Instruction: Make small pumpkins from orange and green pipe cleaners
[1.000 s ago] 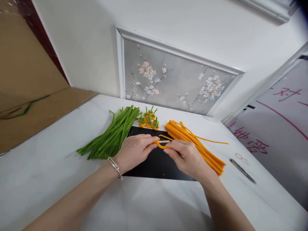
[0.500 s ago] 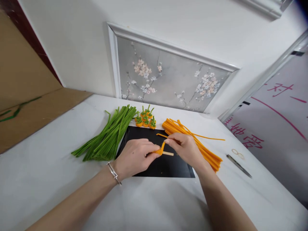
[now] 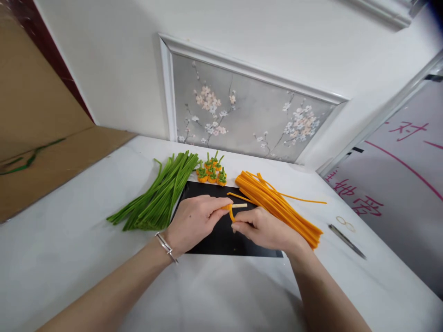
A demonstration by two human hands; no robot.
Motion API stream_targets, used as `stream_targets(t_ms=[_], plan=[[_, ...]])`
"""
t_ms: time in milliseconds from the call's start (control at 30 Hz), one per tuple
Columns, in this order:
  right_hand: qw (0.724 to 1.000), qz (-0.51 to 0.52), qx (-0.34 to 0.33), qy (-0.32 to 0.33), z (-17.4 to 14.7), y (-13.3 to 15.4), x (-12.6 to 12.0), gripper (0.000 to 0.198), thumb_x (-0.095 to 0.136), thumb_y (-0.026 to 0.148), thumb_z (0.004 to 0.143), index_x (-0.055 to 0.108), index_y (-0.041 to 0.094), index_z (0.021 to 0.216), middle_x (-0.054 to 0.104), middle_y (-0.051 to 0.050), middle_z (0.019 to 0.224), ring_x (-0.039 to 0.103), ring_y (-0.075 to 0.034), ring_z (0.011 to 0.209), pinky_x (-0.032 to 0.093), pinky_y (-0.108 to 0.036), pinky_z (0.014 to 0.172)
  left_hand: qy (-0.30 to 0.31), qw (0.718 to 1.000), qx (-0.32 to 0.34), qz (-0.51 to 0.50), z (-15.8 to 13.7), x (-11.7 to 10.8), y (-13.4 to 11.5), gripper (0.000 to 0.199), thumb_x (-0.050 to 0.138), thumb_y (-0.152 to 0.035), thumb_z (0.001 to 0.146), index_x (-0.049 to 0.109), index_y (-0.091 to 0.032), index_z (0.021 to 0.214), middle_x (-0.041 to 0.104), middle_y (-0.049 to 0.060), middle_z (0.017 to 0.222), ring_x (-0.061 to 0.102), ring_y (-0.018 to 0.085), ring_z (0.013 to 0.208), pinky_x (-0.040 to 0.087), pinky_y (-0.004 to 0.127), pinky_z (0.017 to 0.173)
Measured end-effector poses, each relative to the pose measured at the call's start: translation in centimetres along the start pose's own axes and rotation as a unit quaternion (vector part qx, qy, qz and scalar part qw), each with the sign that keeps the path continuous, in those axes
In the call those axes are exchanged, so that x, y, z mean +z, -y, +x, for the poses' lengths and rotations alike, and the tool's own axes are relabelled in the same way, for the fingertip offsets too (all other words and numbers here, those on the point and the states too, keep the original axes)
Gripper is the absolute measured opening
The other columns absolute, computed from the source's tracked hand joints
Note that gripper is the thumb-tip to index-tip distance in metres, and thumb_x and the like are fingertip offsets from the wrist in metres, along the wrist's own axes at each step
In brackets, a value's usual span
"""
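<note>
Lowered the orange strip (image 3: 231,214) from above the pale stick (image 3: 241,205) to below since the earlier frame. Pinching it in the right hand (image 3: 258,227); clamping stick and wound turns (image 3: 227,207) in the left hand (image 3: 194,218), above the black sheet (image 3: 221,242). Keep taut; wind snugly.

One head-worn camera looks forward and down from the person's own viewpoint, above the white table (image 3: 86,272), with both forearms entering along the bottom edge. It is near enough that the left hand (image 3: 195,221) and right hand (image 3: 265,229) sit around mid-view, yet wide enough to reach the floral panel (image 3: 256,115) ahead, cardboard (image 3: 41,92) at left and a written-on board (image 3: 411,170) at right.
</note>
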State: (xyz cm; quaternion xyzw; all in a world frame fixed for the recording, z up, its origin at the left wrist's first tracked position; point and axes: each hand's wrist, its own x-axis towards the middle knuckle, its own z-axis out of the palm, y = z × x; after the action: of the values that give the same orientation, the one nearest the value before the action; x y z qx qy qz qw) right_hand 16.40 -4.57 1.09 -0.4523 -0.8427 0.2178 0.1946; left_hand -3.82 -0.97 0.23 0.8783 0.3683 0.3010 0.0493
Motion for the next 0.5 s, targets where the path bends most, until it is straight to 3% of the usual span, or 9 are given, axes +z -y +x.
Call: stream_targets(t_ms=[267,500], plan=[[0.999,-0.044,-0.015,-0.001,-0.6,1.2,-0.6,0.033,0.049,0.022,0.092,0.035,0.019,0.061,0.034,0.006,0.056,0.027,-0.009,0.051,0.024,-0.023,0.050,0.047,0.998,-0.005,0.035,0.2,-0.2,0.2,0.024,0.054,-0.019,0.089,0.067,-0.028,0.107,0.070,-0.003,0.084,0.063,0.016,0.079,0.042,0.026,0.065],[0.995,-0.068,-0.037,-0.070,-1.0,1.5,-0.8,0.024,0.048,0.021,0.094,0.049,0.020,0.070,0.051,0.004,0.063,0.047,-0.010,0.057,0.034,-0.023,0.056,0.066,0.997,-0.023,0.021,0.3,-0.6,0.1,0.023,0.054,-0.028,0.090,0.068,-0.030,0.107,0.070,-0.002,0.081,0.063,0.017,0.078,0.041,0.026,0.064]])
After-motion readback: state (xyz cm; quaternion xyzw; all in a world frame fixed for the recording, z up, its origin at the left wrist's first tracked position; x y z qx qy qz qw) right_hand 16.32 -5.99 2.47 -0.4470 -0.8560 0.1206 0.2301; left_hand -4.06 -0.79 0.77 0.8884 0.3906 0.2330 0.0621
